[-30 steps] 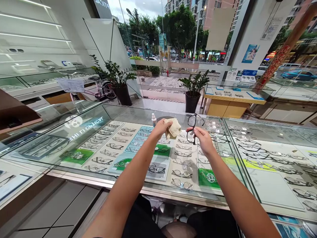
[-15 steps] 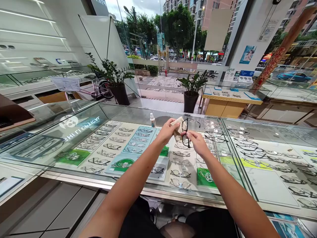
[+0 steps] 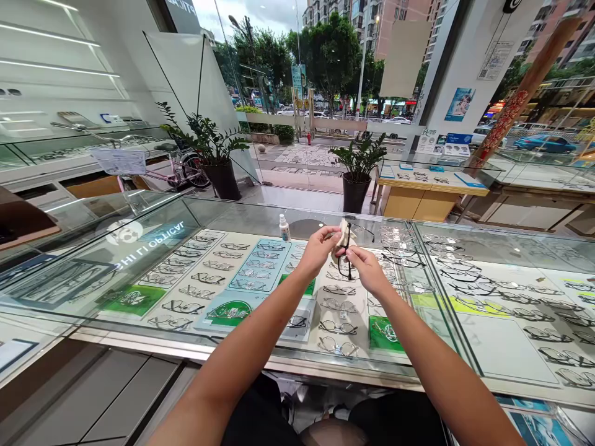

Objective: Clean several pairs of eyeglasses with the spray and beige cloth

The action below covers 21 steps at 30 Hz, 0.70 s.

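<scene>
Black-framed eyeglasses (image 3: pixel 349 267) are held upright on edge above the glass counter, one temple stretching away to the right. My right hand (image 3: pixel 365 265) is closed on the frame near its middle, one lens below the fingers. My left hand (image 3: pixel 320 248) pinches a cream cleaning cloth (image 3: pixel 343 234) that is folded around the upper lens, hiding most of it. A small white spray bottle (image 3: pixel 284 228) stands on the counter just beyond my left hand.
Beneath my arms lies a glass display counter (image 3: pixel 297 362) with rows of eyeglasses inside, some on green and blue cards. Past it stand two potted plants (image 3: pixel 222 176), a pink bicycle (image 3: pixel 174 167), a wooden display table (image 3: pixel 427 198) and a glass shopfront.
My left hand has brought the cloth over the upper lens, which was bare beside it before. The eyeglasses have turned more edge-on. The view has shifted slightly.
</scene>
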Available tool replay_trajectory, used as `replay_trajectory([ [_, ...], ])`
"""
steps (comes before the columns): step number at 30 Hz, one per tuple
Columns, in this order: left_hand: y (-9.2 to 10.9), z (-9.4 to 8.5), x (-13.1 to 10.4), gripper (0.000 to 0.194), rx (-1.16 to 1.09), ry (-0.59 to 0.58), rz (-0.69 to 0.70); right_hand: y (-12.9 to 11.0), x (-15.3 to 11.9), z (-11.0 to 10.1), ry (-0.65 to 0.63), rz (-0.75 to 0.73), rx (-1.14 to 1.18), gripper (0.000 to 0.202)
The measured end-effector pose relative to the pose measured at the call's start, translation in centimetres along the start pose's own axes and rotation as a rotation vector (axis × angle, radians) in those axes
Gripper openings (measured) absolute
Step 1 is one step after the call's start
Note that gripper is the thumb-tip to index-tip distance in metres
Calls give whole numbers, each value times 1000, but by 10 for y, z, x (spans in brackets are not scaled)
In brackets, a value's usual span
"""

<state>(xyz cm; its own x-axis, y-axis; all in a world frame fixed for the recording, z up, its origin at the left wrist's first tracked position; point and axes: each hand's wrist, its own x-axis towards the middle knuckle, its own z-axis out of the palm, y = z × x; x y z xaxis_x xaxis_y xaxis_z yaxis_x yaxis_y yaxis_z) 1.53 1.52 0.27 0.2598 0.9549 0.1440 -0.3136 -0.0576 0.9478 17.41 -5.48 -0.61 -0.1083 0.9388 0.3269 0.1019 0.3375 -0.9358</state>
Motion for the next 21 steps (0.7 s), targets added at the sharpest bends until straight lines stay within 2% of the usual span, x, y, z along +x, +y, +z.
replay_trajectory([
  [4,-1,2,-2,71,23,36,6,-2,-1,1,-3,-20,9,56],
  [7,1,2,-4,66,60,53,-1,-4,-2,0,-9,-26,2,56],
  [11,6,1,-8,57,80,-55,-59,-7,-2,-3,-20,-41,7,57],
  [21,16,4,-5,58,-162,-223,-171,-1,1,-1,-45,87,111,60],
])
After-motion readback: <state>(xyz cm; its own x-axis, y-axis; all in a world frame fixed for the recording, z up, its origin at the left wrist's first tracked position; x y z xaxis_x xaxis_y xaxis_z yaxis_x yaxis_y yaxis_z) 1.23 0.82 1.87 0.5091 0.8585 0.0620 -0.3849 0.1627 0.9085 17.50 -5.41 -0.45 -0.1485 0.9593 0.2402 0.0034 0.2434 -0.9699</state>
